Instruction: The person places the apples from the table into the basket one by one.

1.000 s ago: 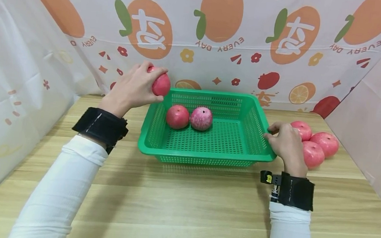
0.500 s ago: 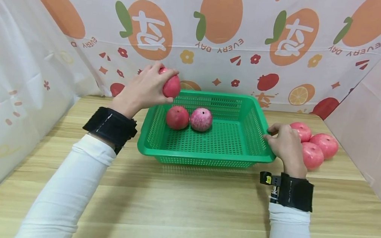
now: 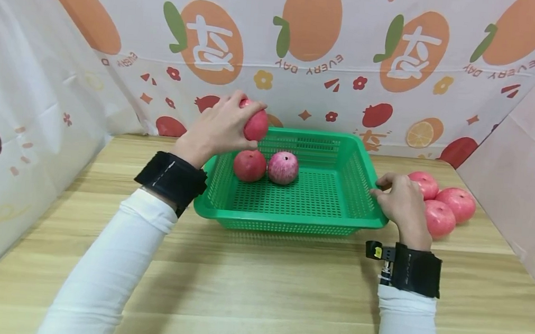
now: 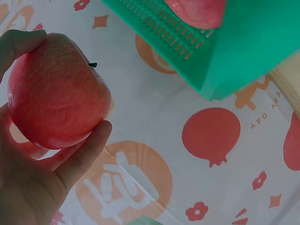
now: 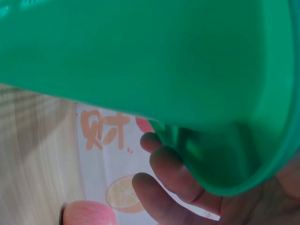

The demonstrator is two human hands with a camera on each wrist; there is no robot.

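Note:
My left hand (image 3: 220, 126) grips a red apple (image 3: 257, 126) over the back left corner of a green plastic basket (image 3: 291, 218). In the left wrist view the apple (image 4: 61, 93) shows its short dark stem, with fingers and thumb curved round its sides. Two apples sit side by side in the left part of the basket: a plain red apple (image 3: 249, 165) and a streaked pink apple (image 3: 283, 168). At the basket's right end, my right hand (image 3: 400, 200) holds the rim. The right wrist view shows its fingers (image 5: 171, 171) curled beneath the green rim (image 5: 234, 190).
Several pink-red apples lie close together on the wooden table (image 3: 256, 293), just right of my right hand; one is a pink apple (image 3: 456, 203). A white curtain (image 3: 302, 96) printed with fruit hangs along the table's back edge, with more cloth at both sides.
My left hand has moved to the right with its apple, from beside the basket's back left corner to over it. My right hand and the basket have stayed put.

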